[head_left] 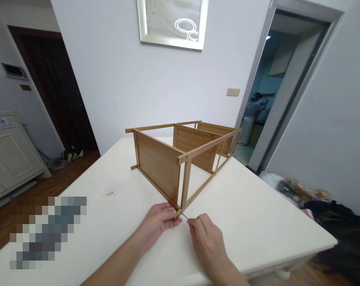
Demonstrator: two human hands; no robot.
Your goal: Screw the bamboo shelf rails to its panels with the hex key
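A brown wooden shelf rack [158, 167] lies on its side on the white table [245, 214], with its panels standing on edge. My left hand [156, 224] is closed around the near lower end of its frame, thumb on top and fingers behind and below. My right hand [208, 240] pinches a thin metal hex key [185, 216], whose far tip meets the frame near that same corner. Most of the key's grip end is hidden by my fingers. A screw hole shows at the upper near corner of the rack.
A small clear plastic bag [112, 190] with a small metal piece lies left of the rack. A blurred-out patch [49, 232] covers something at the table's left. Clothes [340, 226] are piled beyond the right edge. A person [254, 109] stands in the far doorway.
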